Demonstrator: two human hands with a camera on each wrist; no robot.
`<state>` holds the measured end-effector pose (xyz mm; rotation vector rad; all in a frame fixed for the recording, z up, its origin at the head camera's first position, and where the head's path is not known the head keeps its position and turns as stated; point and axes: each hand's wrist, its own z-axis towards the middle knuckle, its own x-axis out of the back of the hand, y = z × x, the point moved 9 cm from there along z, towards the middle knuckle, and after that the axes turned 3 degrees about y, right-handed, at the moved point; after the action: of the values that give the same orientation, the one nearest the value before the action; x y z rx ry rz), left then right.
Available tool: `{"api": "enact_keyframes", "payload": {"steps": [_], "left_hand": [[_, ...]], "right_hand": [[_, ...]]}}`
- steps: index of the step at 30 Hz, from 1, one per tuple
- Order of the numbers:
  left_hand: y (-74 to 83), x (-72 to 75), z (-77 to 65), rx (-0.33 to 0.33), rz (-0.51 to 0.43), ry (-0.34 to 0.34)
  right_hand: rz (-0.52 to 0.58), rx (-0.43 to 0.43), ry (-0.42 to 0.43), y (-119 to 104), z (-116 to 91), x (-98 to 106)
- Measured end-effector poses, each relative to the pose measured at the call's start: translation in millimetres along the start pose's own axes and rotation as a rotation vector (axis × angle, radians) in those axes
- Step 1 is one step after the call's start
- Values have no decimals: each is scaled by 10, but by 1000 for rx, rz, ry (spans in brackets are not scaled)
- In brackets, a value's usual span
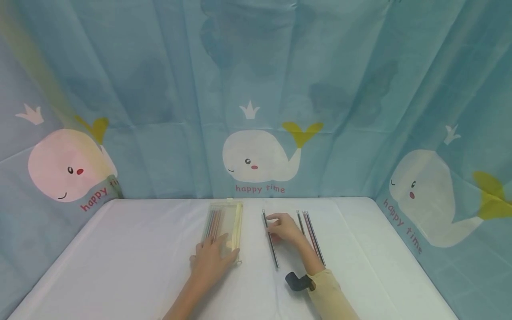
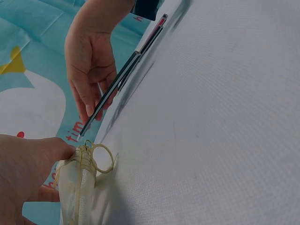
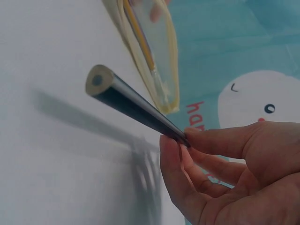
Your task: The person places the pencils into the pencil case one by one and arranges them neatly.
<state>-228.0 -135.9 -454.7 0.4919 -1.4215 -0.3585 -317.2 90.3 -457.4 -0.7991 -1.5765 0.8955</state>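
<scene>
My right hand [image 1: 283, 227] pinches a dark pencil [image 1: 273, 249] between thumb and fingertips near its far end. The pencil slants over the table, with its flat unsharpened end [image 3: 98, 80] toward the right wrist camera. My left hand [image 1: 212, 262] rests on the near part of a pale yellow see-through pencil case [image 1: 228, 218], fingers spread over it and thumb at its right edge. Several coloured pencils [image 1: 213, 223] lie inside the case. A ring [image 2: 104, 158] hangs at the case's near corner, close to my left thumb.
To the right of the held pencil, several more pencils [image 1: 314, 235] lie on the white tablecloth [image 1: 360, 266], partly behind my right forearm. A black band [image 1: 298, 282] sits at my right wrist. A blue whale-print curtain [image 1: 160, 155] stands behind and beside the table.
</scene>
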Motion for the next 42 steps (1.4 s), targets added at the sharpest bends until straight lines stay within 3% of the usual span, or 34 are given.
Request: {"api": "enact_keyframes", "payload": {"steps": [42], "left_hand": [[44,51,-33,-12,10,11]], "right_hand": [[-3,12,-64,-267,243,-555]]}}
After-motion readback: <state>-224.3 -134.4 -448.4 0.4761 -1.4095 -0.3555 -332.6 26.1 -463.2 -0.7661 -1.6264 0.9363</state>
